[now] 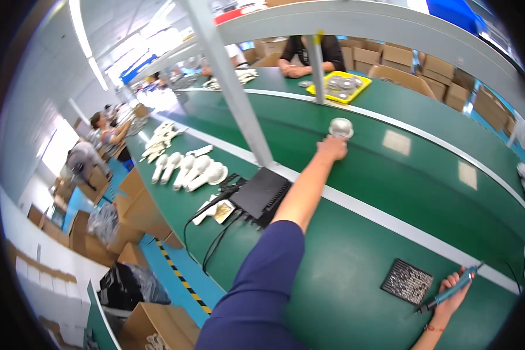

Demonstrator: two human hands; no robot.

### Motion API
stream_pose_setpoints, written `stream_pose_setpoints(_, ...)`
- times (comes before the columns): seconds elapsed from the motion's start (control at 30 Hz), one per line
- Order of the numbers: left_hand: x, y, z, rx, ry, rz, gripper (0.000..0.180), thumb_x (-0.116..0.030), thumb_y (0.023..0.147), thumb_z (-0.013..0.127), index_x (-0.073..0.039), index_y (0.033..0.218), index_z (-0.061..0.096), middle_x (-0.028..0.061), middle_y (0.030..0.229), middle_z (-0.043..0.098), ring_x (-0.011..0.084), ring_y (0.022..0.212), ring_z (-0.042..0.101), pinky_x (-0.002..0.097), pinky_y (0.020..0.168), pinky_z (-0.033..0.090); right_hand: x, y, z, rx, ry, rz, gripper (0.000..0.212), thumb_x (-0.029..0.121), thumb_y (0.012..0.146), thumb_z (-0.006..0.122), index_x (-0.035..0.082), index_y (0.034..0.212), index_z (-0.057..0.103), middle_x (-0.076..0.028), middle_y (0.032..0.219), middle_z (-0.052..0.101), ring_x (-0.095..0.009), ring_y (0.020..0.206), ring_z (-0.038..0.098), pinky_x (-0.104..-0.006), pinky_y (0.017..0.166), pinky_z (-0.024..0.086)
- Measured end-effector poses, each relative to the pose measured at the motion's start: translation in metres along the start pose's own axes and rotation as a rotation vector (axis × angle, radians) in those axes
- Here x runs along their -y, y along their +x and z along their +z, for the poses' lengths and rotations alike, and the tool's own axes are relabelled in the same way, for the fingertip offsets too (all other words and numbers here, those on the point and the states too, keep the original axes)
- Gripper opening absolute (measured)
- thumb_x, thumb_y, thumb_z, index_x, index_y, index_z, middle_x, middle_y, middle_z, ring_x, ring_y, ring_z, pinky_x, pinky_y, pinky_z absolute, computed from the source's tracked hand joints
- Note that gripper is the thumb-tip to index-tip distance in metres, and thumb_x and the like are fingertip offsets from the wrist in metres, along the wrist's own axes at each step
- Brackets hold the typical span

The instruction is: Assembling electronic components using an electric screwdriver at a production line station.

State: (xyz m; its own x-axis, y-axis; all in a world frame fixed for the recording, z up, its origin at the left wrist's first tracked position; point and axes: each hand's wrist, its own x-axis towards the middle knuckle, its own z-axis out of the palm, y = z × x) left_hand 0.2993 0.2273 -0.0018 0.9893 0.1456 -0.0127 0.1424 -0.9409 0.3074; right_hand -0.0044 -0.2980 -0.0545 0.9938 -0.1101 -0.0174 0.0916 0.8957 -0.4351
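Observation:
My left arm reaches far across the green table, and my left hand (pixel 333 148) is closed at the near side of a white round-headed part (pixel 340 126). Any handle on that part is hidden by the fingers. At the lower right my right hand (pixel 448 303) is wrapped around a teal electric screwdriver (pixel 459 284), its bit pointing down and left. Just left of the bit lies a black tray of screws (pixel 407 281). Several similar white parts with round heads and handles (pixel 199 168) lie in a row on the left.
A black box with cables (pixel 256 195) sits by my left upper arm. A grey metal post (pixel 230 87) rises from the table. Across it are a yellow tray of round discs (pixel 347 98) and a person's hands (pixel 296 71). Cardboard boxes (pixel 140 204) stand at the left.

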Motion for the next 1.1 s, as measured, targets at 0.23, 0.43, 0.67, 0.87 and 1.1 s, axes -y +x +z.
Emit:
stream_pose_setpoints(0.23,-0.054,0.013,0.028,-0.348,0.158,0.725,0.026,-0.021,0.082,0.063,-0.015,0.106,0.070,0.0157,0.105,0.066,0.0344,0.102,0.062,0.0469,0.088,0.049,0.021,-0.010,0.035,-0.144,0.011,-0.014,0.042,0.043,0.097,0.049,0.004,0.110,0.053,0.004,0.066,0.033,-0.008,0.055,0.033,-0.0240,0.048,0.031)
stream_pose_setpoints(0.43,-0.002,-0.004,-0.023,-0.168,0.212,0.725,0.043,-0.013,0.083,0.064,-0.003,0.123,0.054,0.0171,0.124,0.056,0.0352,0.121,0.049,0.0462,0.110,0.031,-0.018,0.018,0.051,-0.214,0.039,0.146,0.062,0.064,0.095,0.031,0.008,0.111,0.053,-0.002,0.071,0.045,-0.014,0.062,0.043,-0.0288,0.059,0.041)
stream_pose_setpoints(0.67,-0.103,-0.189,-0.057,-0.214,0.144,0.951,0.047,-0.017,0.081,0.067,0.000,0.123,0.053,0.0179,0.107,0.057,0.0350,0.100,0.053,0.0439,0.090,0.040,0.003,-0.011,0.044,-0.243,0.003,0.050,0.063,0.060,0.099,0.020,0.006,0.113,0.051,-0.006,0.075,0.051,-0.018,0.067,0.049,-0.0313,0.064,0.045)
stream_pose_setpoints(0.87,-0.100,-0.284,-0.050,0.107,0.107,0.987,0.049,-0.022,0.073,0.075,-0.003,0.115,0.059,0.0129,0.093,0.059,0.0327,0.087,0.054,0.0414,0.076,0.041,-0.008,0.002,0.054,-0.242,0.004,0.044,0.062,0.059,0.099,0.021,0.006,0.114,0.050,-0.005,0.074,0.049,-0.017,0.067,0.049,-0.0309,0.064,0.044)
stream_pose_setpoints(1.1,-0.103,-0.317,-0.030,0.172,0.018,0.956,0.049,-0.024,0.070,0.078,-0.008,0.114,0.062,0.0096,0.095,0.059,0.0305,0.084,0.056,0.0397,0.074,0.044,-0.002,-0.006,0.040,-0.191,-0.024,0.022,0.065,0.062,0.098,0.018,0.009,0.114,0.052,-0.005,0.076,0.052,-0.019,0.073,0.054,-0.0319,0.064,0.047)
